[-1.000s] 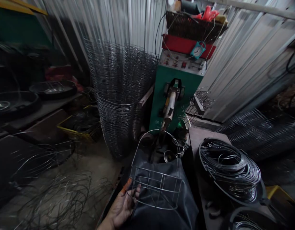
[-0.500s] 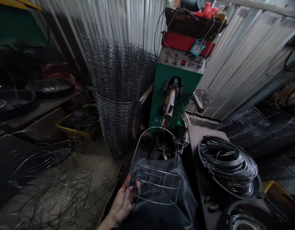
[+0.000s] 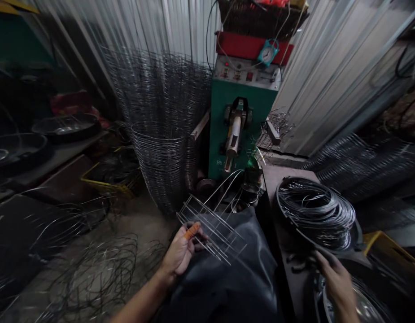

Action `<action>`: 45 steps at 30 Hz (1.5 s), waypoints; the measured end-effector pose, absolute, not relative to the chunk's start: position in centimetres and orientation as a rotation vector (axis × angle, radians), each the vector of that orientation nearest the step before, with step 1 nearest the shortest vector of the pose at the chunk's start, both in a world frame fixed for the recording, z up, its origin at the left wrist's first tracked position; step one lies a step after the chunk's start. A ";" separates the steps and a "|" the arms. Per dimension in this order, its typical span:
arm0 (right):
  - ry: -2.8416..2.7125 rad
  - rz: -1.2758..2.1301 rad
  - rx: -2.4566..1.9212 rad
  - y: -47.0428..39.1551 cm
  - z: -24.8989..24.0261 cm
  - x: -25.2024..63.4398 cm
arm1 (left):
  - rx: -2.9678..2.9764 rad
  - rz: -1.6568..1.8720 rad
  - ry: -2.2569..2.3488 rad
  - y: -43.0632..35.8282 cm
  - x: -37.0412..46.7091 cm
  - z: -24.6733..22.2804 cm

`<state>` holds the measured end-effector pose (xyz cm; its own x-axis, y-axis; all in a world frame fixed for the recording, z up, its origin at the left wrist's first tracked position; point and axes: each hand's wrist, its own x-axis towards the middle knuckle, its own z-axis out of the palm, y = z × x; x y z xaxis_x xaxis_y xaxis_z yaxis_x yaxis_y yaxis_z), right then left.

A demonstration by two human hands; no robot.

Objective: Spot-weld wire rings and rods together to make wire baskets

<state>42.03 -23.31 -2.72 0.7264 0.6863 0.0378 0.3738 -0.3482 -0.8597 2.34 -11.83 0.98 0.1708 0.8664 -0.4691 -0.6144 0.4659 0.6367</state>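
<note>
My left hand (image 3: 182, 253), its thumb wrapped in orange, is closed on a small wire basket frame (image 3: 214, 224) over my lap. The frame is tilted, with its crossed wires slanting down to the right and a bent wire loop rising behind it. On the right, my right hand (image 3: 340, 280) hangs over the lower round tray (image 3: 317, 291) of metal rings. Blur and the angle hide what its fingers do. Above it, another round tray (image 3: 277, 197) holds a heap of wire rings (image 3: 315, 211).
Straight ahead stands a green welding machine (image 3: 216, 103) with a protruding electrode arm (image 3: 233, 139). Tall stacks of wire rings (image 3: 160, 157) rise to its left. Loose wires (image 3: 102, 273) litter the left floor, near a yellow crate (image 3: 106, 181). A dark apron (image 3: 227, 287) covers my lap.
The wire basket frame has turned and tipped over in my left hand, which has risen slightly. My right hand has come into view over the lower right tray.
</note>
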 end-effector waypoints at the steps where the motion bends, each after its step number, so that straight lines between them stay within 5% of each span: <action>1: -0.824 0.588 -1.920 -21.0 -2.6 39.8 | 0.384 1.083 0.891 -11.4 2.7 1.2; 5: -1.016 0.891 -1.771 -14.5 -5.6 32.6 | 0.548 1.128 0.890 -9.9 3.5 1.5; 11: -1.448 0.700 -1.829 -14.6 -10.5 32.9 | 0.635 1.214 1.008 -8.5 3.8 -0.6; 16: -1.620 0.637 -2.064 -13.5 -7.2 34.3 | 0.603 1.198 1.021 -7.5 4.3 -1.6; 23: -1.139 0.935 -1.527 -3.9 -1.2 28.5 | 0.600 1.125 1.013 -8.0 5.5 -1.9; 28: -0.925 1.193 -1.251 -0.7 -1.8 24.8 | 0.546 1.139 0.985 -8.0 4.9 -2.3; 45: -0.885 1.234 -1.259 1.6 -3.4 24.6 | 0.485 1.113 1.037 -5.5 4.4 -3.5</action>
